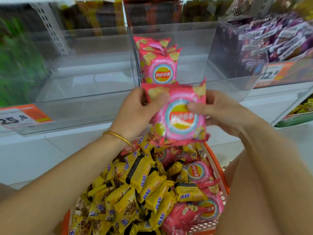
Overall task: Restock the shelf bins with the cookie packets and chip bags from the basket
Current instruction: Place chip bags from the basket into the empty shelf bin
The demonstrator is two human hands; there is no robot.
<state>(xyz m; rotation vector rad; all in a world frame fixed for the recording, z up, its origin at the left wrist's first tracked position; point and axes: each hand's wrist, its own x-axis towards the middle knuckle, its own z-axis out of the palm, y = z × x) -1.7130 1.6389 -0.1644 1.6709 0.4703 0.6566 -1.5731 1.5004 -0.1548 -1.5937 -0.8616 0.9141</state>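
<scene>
Left hand (pixel 135 109) and right hand (pixel 218 112) both pinch the pink chip bag (pixel 179 119) by its upper corners, upright over the basket (pixel 218 167), with the clear bin (pixel 194 65) of matching bags (pixel 160 65) straight ahead, just beyond

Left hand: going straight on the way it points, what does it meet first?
Likely the clear front wall of the middle bin, with stocked chip bags standing just behind. The left hand grips a pink chip bag; depth is unclear.
</scene>
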